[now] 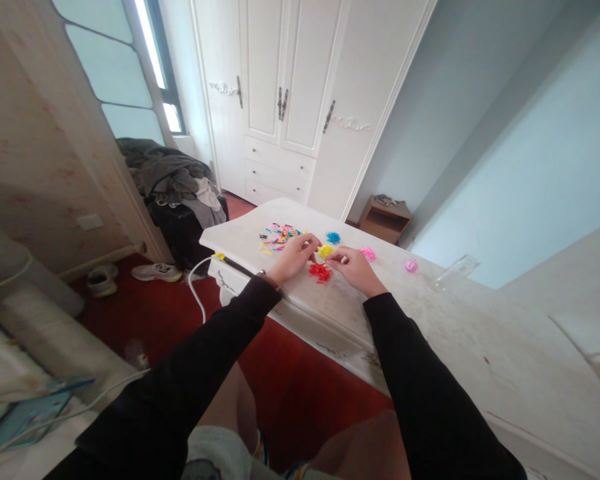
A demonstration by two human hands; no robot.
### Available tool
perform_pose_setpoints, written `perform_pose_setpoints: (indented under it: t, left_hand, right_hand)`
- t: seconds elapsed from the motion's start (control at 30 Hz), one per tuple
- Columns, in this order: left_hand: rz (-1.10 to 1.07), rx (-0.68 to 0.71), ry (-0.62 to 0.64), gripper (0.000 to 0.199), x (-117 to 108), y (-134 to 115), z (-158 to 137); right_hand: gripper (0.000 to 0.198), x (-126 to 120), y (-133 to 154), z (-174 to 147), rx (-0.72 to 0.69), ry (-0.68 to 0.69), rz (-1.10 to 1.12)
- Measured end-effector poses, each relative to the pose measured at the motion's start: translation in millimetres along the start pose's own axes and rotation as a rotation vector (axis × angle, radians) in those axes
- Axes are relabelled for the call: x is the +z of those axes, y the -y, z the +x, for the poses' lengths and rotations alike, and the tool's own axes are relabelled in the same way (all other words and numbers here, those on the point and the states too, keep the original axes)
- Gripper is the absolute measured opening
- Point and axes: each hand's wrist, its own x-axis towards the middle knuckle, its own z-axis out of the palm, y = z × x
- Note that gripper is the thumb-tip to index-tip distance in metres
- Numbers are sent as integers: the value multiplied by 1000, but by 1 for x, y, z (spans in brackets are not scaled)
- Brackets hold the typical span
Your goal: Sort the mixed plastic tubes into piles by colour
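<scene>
Reaching over the tabletop's (330,307) front edge, you have your left hand (301,255) and right hand (353,268) half-closed at the yellow rubber bands (325,251), between the red pile (320,273) and blue pile (333,237); I cannot tell whether either grips one.

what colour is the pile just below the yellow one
The pile is red, best in head view.

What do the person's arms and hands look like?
Long, plain black fabric sleeves cover both arms. The left hand and right hand wear no gloves. A thin, dark band shows at the left wrist, too small to make out clearly.
</scene>
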Motion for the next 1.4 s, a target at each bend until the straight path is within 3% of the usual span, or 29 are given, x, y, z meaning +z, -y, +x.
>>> perform_pose_setpoints:
  t: [0.33, 0.47, 0.57, 0.67, 0.73, 0.83, 1.0, 1.4]
  left_hand:
    - [14, 21, -19, 18, 2, 6, 1]
    - [120, 49, -100, 12, -7, 7, 3]
    - [323, 69, -221, 6, -41, 12, 7]
    - [504, -3, -340, 9, -93, 20, 9]
    - [615, -53, -351, 11, -124, 25, 8]
    - [734, -87, -235, 20, -150, 32, 4]
    - [816, -65, -62, 24, -148, 40, 4]
    - [732, 50, -174, 13, -140, 41, -1]
  right_hand:
    - [15, 0, -5, -1, -21, -63, -77]
    - [17, 0, -7, -1, -22, -91, -93]
    - [18, 0, -8, -2, -24, -99, -93]
    - [17, 1, -8, -1, -30, -90, -100]
    - [16, 1, -8, -1, -42, -81, -109]
    - [16, 2, -8, 0, -64, -65, -117]
    - [16, 3, -10, -1, -60, -49, -118]
    - [16, 3, -12, -2, -38, -57, -145]
